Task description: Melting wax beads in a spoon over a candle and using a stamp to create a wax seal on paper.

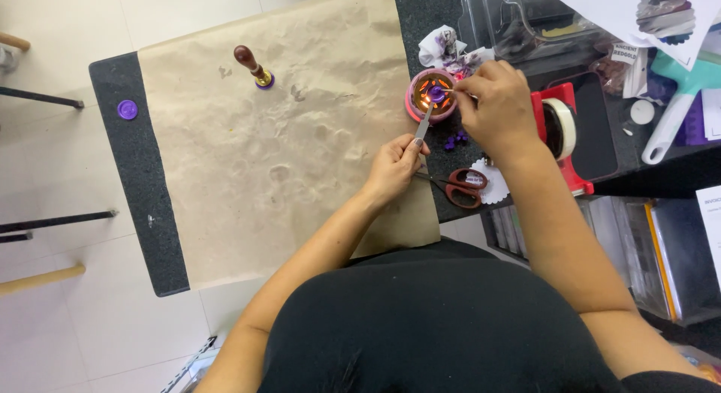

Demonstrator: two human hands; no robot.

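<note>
- left hand (pixel 392 167) pinched around the handle of a thin metal spoon (pixel 424 125), its far end reaching over the small pink burner (pixel 430 95).
- right hand (pixel 497 107) just beside the burner's right rim, fingers curled and pinching something too small to tell.
- glowing inside the burner, with a purple blob at the middle.
- brown paper (pixel 263 152) spread over most of a dark mat (pixel 139 190); wide bare stretch of paper to the left of the hands, free of clutter.
- mat's left strip uncovered, carrying a round purple disc (pixel 128 109) near the edge.
- wooden-handled stamp (pixel 251 65) with a brass base, tilted on the paper near its far edge, well apart from the hands.
- right edge of the paper crowded: red-handled scissors (pixel 463 186) under the right forearm, lying partly on a white scalloped paper round (pixel 496 188).
- small purple beads (pixel 454 140) scattered between the two hands.
- red tape holder (pixel 559 130) with a pale roll just right of the right wrist.
- crumpled white tissue (pixel 441 43) beyond the burner.
- clear plastic box (pixel 518 21) at the far right, with a white sheet bearing scalloped round stickers (pixel 661 13) in the corner.
- small white rectangular label on a clear bag (pixel 619 66) beside the box.
</note>
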